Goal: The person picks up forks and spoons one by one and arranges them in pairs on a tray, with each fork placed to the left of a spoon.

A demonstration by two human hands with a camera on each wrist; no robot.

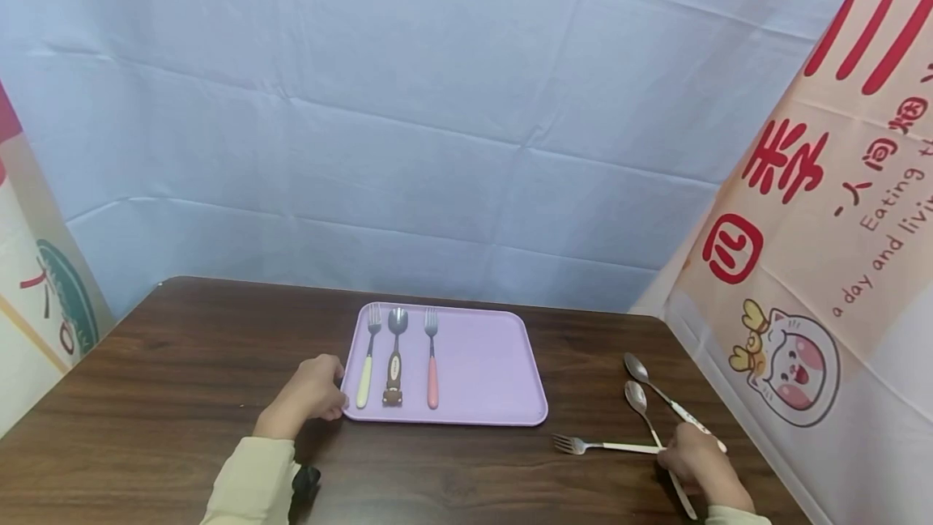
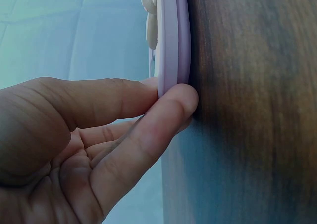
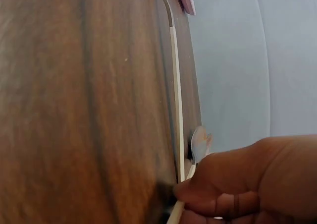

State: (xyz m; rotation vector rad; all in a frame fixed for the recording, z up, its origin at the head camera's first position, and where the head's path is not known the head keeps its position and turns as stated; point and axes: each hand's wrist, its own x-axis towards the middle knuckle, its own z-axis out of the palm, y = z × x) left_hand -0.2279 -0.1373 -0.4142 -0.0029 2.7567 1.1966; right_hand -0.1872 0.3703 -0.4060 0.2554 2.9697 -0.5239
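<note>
Your right hand [image 1: 698, 460] is closed to a pinch, thumb and curled fingers at the handle end of the white-handled fork [image 1: 608, 446]. That fork is on the desk [image 1: 408, 476], to the right of the tray and nearer you; its long axis runs sideways, almost level across your view, tines pointing left and handle end right, in your fingertips. There its handle crosses that of the nearer spoon [image 1: 636, 397], which slants from its bowl, pointing away from you and a little left, down under your hand to a handle end close to you. You cannot tell from these views whether your fingers also grip that spoon. Just beyond, the farther spoon [image 1: 683, 414] slants the same way, bowl away and left, handle end near your knuckles.

Your left hand [image 1: 313, 390] pinches the near left corner of the lilac tray [image 1: 484, 367], whose long side runs left to right. On its left half, the yellow-handled fork [image 1: 367, 375], brown bear spoon [image 1: 394, 371] and pink-handled fork [image 1: 433, 375] lie roughly parallel, heads away from you, handles toward you.
</note>
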